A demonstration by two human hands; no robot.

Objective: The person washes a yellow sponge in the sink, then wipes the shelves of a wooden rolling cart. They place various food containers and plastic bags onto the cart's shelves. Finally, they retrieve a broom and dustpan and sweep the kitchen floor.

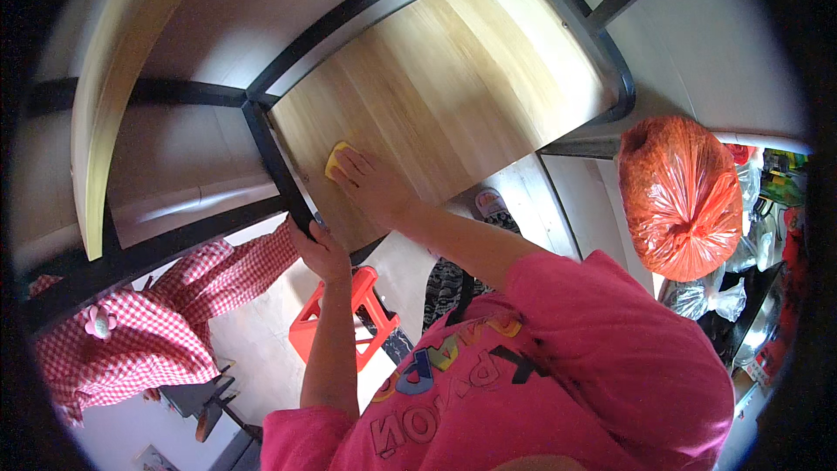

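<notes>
My right hand (366,186) presses a folded yellow cloth (337,160) flat against a light wood-grain shelf board (444,72), near the board's left end. The cloth shows along the fingertips; the rest lies under the hand. Dark metal bars frame the board. My left hand (324,252) is at the dark frame post (278,170) beside the board's lower left corner, with its thumb and fingers around the post. Next to that hand hangs a red-and-white checked cloth garment (242,275).
An orange-red plastic stool (376,281) stands on the floor below. A full, knotted red plastic bag (680,209) is at the right, beside clear bags (703,297). Another wooden board (98,144) curves along the left. A slipper (490,201) shows past the board's lower edge.
</notes>
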